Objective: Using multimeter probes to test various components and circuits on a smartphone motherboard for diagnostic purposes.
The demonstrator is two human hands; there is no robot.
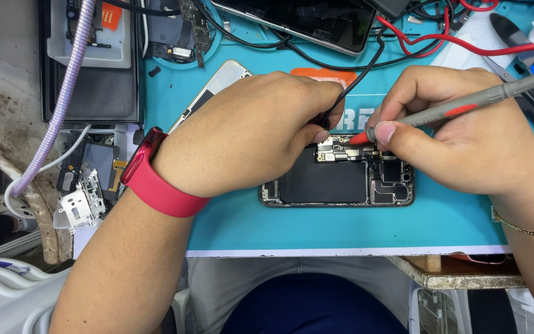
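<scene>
Both my hands sat low over the open black phone (341,179) on the blue mat (341,229). My left hand (248,133) pinched a thin black wire (353,77). My right hand (465,139) gripped the grey probe pen (465,105), red tip touching the board. Steady hands and a light touch mattered most.

A phone repair workshop was shown. An opened black smartphone (341,179) was laid on a turquoise rubber work mat (341,226). Loose metal phone parts (84,198) and red and black test leads (415,40) were scattered around.
</scene>
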